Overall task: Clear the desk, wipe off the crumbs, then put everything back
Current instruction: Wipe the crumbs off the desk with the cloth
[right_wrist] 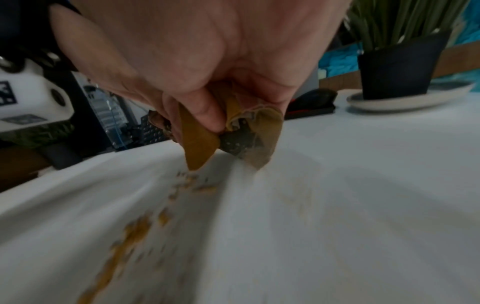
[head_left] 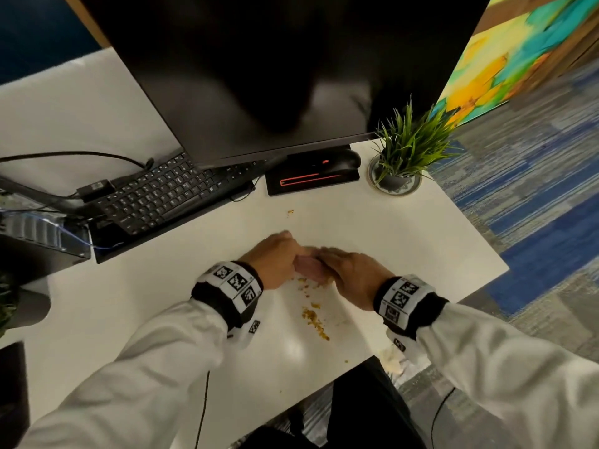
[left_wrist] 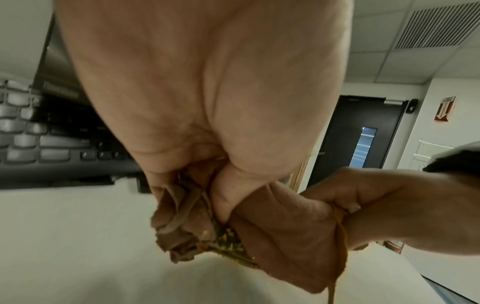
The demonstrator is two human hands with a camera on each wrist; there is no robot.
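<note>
Both hands meet over the middle of the white desk and share one small tan cloth. The left hand has its fingers curled tight round a bunched end of the cloth; the right hand pinches the other end between thumb and curled fingers. In the head view the cloth is almost hidden between the two hands, only a pale sliver showing. The left wrist view shows yellow specks caught in a dark fold of the cloth. In the right wrist view the cloth's lower corner hangs just above the desk, though blur makes it unclear whether it touches.

Orange-yellow crumbs lie scattered on the desk in a trail from under the hands toward the near edge, with a few more specks farther back. Both wrists wear black bands with white marker tags, over white sleeves.

Toward the far edge, a black keyboard sits at the left, partly tucked under a dark monitor that hides its far end. Right of it is a black mouse on a black pad with a red stripe. Near the far right corner stands a grassy potted plant on a saucer. A cable runs across the far left.

Beyond the desk's right edge lies striped blue and grey carpet, and a colourful painted panel leans at the upper right.
</note>
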